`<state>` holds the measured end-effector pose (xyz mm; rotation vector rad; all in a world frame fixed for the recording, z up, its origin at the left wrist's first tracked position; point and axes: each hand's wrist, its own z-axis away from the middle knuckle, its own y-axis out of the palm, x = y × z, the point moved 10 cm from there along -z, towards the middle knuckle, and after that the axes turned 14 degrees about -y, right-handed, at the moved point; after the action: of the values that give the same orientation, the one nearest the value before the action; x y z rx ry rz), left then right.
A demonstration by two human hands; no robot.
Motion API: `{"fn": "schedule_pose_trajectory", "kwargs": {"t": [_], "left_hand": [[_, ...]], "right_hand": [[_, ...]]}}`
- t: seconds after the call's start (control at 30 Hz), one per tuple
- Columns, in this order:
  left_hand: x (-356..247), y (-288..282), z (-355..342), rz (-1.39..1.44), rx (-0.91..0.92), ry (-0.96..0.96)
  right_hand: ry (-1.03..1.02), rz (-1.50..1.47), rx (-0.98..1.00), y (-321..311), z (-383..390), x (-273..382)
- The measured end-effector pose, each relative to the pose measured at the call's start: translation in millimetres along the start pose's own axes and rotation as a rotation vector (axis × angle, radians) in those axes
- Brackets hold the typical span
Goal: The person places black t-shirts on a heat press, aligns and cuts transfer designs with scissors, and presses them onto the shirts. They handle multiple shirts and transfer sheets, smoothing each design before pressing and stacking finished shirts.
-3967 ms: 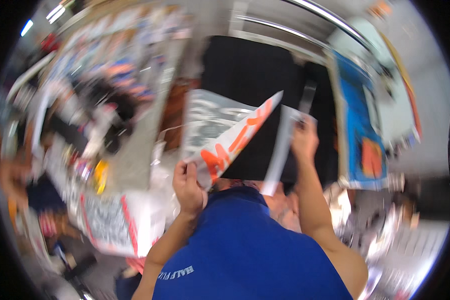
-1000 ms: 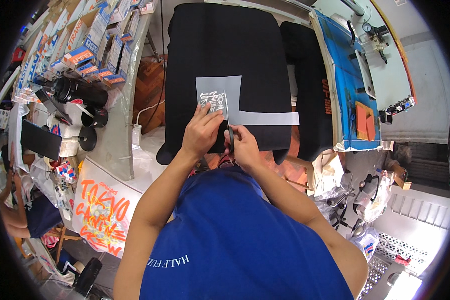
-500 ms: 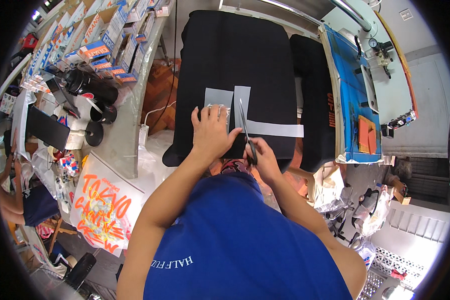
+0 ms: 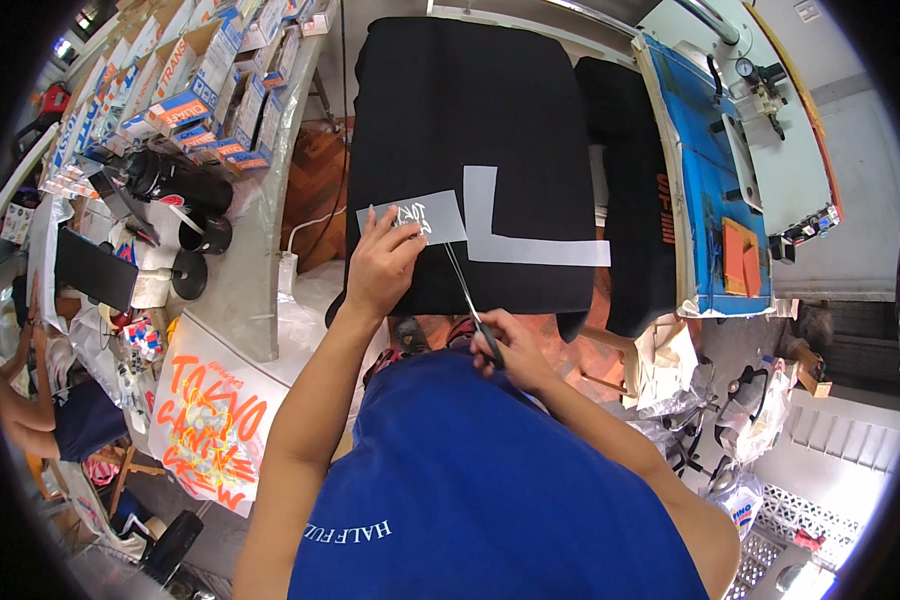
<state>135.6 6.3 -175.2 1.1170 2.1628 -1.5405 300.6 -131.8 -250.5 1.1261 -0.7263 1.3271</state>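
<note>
Your left hand (image 4: pixel 383 265) covers part of a grey rectangular film with white lettering (image 4: pixel 443 214), pinch unclear; your right hand (image 4: pixel 511 350) clamps black-handled metal scissors (image 4: pixel 488 343), tips ahead beside the film. Dipping blades could nick the black fabric (image 4: pixel 470 100) beneath.

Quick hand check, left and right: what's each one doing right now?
Left hand: fingers over the grey printed sheet; pinching or only pressing, cannot be told.
Right hand: closed, holding black-handled scissors.

Printed sheet (image 4: pixel 444 215) has turned sideways.
</note>
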Motion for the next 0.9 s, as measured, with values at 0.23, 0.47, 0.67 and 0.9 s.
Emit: {"fn": "schedule_pose_trajectory", "kwargs": {"t": [0.23,0.47,0.67,0.9], "left_hand": [[-12,7,3,0.004,0.010,0.006],[-13,6,5,0.012,0.011,0.002],[-13,8,4,-0.005,0.024,-0.006],[-11,10,7,0.030,0.000,0.016]], "right_hand": [[-0.034,-0.015,-0.080,19,-33,6],[-0.038,0.031,-0.107,20,-32,5],[-0.046,0.035,-0.113,19,-32,4],[-0.023,0.010,-0.110,19,-29,-2]]}}
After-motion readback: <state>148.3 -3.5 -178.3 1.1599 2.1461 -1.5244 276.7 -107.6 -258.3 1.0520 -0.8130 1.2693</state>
